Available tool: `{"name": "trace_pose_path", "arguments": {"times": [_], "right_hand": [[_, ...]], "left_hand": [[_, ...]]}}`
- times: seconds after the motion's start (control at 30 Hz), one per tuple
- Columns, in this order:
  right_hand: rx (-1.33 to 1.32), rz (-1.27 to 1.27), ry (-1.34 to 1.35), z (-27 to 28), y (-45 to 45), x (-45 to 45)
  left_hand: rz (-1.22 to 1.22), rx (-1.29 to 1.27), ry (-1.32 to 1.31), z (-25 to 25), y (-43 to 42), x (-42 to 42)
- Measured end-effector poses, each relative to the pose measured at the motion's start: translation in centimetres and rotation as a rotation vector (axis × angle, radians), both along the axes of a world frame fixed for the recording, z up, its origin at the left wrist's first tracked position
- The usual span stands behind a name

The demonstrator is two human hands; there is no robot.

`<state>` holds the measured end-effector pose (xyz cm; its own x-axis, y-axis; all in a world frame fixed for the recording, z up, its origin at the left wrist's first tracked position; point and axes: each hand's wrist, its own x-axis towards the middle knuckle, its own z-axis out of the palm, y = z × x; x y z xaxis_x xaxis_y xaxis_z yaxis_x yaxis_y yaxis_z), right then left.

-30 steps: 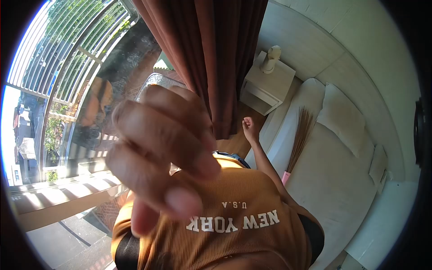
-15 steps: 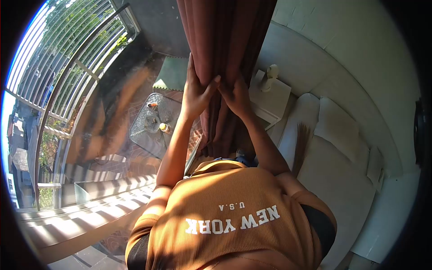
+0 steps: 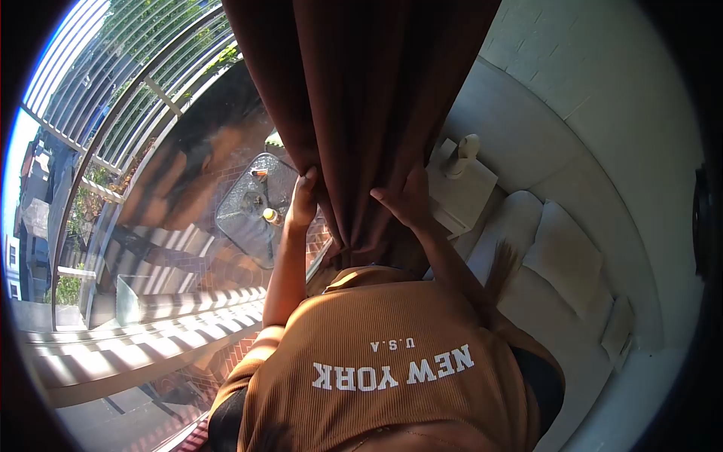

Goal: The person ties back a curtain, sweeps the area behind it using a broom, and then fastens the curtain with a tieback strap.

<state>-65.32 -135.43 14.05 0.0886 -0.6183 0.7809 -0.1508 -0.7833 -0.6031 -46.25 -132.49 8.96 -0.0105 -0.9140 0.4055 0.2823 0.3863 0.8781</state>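
Observation:
A dark brown curtain (image 3: 358, 113) hangs in long folds in front of me, wide at the top and narrowing below my hands. At its left edge is my left hand (image 3: 303, 202), closed on the cloth with the thumb showing and the other fingers mostly hidden. My right hand (image 3: 409, 202) holds the right side of the folds. Its thumb stretches across the front of the cloth, while the fingers lie along the shaded far side and are hard to make out. A width of curtain separates the two hands.
On the left, beyond glass, a glass-topped table (image 3: 237, 226) bears a small yellow-capped bottle (image 3: 272, 216). White railings (image 3: 143, 90) stand farther out. To the right are a white side table (image 3: 471, 197), a sofa (image 3: 557, 331) with cushions, and a bristly brown bundle (image 3: 502, 267).
My hands have moved apart and slightly lower, from close together around the gathered curtain to its two sides. The curtain now spreads wider, and the view has shifted a little.

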Motion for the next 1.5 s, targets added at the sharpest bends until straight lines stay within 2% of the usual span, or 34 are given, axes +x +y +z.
{"name": "trace_pose_path", "arguments": {"times": [0.1, 0.17, 0.23, 0.27, 0.37, 0.4, 0.5, 0.53, 0.57, 0.63, 0.73, 0.87, 1.03, 1.07, 1.17, 1.27, 1.37, 1.43, 1.5], "right_hand": [[0.105, 0.018, 0.064, 0.1, 0.0, 0.8], [0.255, 0.071, 0.181, -1.6, -0.8, 0.1], [0.29, 0.076, 0.173, -2.5, -1.1, -0.2], [0.307, 0.078, 0.17, -3.0, -1.2, -0.2], [0.235, 0.161, 0.105, -5.0, -0.8, 1.1], [0.223, 0.175, 0.14, -5.7, -0.3, 1.4], [0.191, 0.217, 0.259, -6.6, 0.5, 1.6], [0.185, 0.236, 0.308, -6.5, 0.6, 1.3], [0.178, 0.255, 0.356, -6.4, 0.6, 1.1], [0.099, 0.227, 0.263, -5.3, 0.4, 0.2], [0.055, 0.051, 0.136, -4.2, 0.0, -2.4], [0.077, -0.259, -0.135, -2.3, -2.3, -4.2], [0.363, 0.154, 0.072, -3.2, -4.6, -4.4], [0.426, 0.224, 0.118, -3.3, -4.8, -4.1], [0.264, 0.099, 0.278, -4.3, -3.1, -2.6], [0.196, 0.077, 0.046, -3.3, -0.9, -0.6], [0.172, 0.212, 0.087, -4.9, -1.1, -0.5], [0.283, 0.296, 0.207, -7.4, -0.7, -0.4], [0.359, 0.38, 0.252, -9.1, -0.3, -0.5]], "left_hand": [[0.126, -0.024, -0.018, 1.4, 0.3, -1.3], [0.344, -0.009, -0.132, 1.5, 0.0, -1.9], [0.525, 0.012, -0.21, 1.7, 0.0, -2.1], [0.545, 0.102, -0.13, 1.8, 0.1, -2.7], [0.508, -0.133, -0.177, 2.6, 0.2, -5.8], [0.447, -0.133, -0.111, 2.2, -0.1, -6.5], [0.546, 0.003, -0.359, 2.6, -0.3, -7.1], [0.572, 0.014, -0.276, 3.2, -0.3, -7.5], [0.593, 0.003, -0.341, 3.5, -0.1, -7.5], [0.635, -0.018, -0.472, 3.9, 0.2, -6.9], [0.586, 0.037, -0.238, 2.1, 0.6, -6.1], [0.674, -0.021, -0.297, 1.9, 0.9, -6.5], [0.593, 0.085, -0.408, 1.4, 0.5, -7.1], [0.641, 0.074, -0.465, 1.5, 0.3, -7.5], [0.743, 0.055, -0.594, 1.8, 0.0, -9.2], [0.732, 0.054, -0.612, 1.9, -0.3, -10.1], [0.686, 0.067, -0.577, 0.5, -0.6, -10.0], [0.656, 0.023, -0.552, 0.4, -0.9, -10.5], [0.797, 0.049, -0.657, 1.4, -0.9, -11.7]]}}
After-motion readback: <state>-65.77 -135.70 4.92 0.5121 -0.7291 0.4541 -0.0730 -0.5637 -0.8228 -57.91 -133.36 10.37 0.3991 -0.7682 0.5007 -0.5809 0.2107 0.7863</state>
